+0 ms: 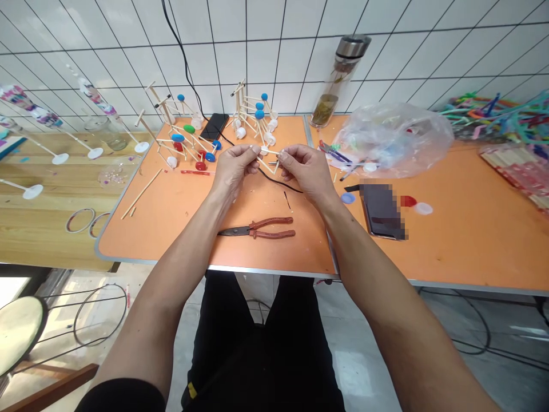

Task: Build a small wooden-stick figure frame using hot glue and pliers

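Between my two hands is a small triangular frame of thin wooden sticks (pixel 266 166), held just above the orange table. My left hand (pixel 235 166) pinches its left end between thumb and fingers. At the other end, the fingertips of my right hand (pixel 303 166) are closed on the frame's right corner. Pliers with reddish-brown handles (pixel 271 234) lie on the table nearer to me, jaws pointing left. Behind my hands stand stick models with bottle-cap wheels, one group (pixel 259 114) straight ahead and another (pixel 184 137) to the left.
A black cable (pixel 184 57) runs down the wall and across the table beneath my hands. A phone (pixel 217 126) lies at the back, a dark device (pixel 383 210) at right. A glass tea bottle (pixel 333 91) stands beside a plastic bag (pixel 398 140). Loose sticks (pixel 141 193) lie at left.
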A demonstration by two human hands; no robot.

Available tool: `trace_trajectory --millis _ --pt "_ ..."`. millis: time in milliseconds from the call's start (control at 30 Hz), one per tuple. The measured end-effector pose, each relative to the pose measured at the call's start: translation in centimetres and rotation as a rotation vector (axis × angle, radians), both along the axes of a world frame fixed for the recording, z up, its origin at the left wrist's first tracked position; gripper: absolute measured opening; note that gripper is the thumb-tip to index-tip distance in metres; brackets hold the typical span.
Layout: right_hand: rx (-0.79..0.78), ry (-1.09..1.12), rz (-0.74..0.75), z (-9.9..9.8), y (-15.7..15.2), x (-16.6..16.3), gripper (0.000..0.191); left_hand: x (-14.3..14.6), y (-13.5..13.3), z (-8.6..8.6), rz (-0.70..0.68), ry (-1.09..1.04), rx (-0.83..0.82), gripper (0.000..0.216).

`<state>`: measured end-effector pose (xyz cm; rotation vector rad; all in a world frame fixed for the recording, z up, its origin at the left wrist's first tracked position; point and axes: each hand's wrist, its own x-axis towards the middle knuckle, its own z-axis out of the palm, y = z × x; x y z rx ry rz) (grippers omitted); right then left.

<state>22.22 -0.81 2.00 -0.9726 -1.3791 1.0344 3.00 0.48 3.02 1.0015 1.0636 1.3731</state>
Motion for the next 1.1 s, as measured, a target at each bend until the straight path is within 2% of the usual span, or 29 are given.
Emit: trace_trajectory --millis 400,533,700,1100 --pt "-0.015 0.078 -0.021 0.4 -0.2 0.1 0.063 0.3 -0.8 0.6 -0.053 0.025 0.097 0.028" --pt "-0.052 0.122 -0.018 0.4 0.0 0.1 0.063 0.5 -1.1 0.8 -0.05 0.034 0.065 0.029" --pt "-0.077 0.147 0.01 0.3 0.3 0.2 0.059 0.7 -1.3 1.0 -0.035 0.041 0.032 0.027" --pt "-0.197 0.324 0.123 0.1 0.7 0.7 0.053 0.9 -1.7 1.0 -0.096 0.088 0.07 0.034"
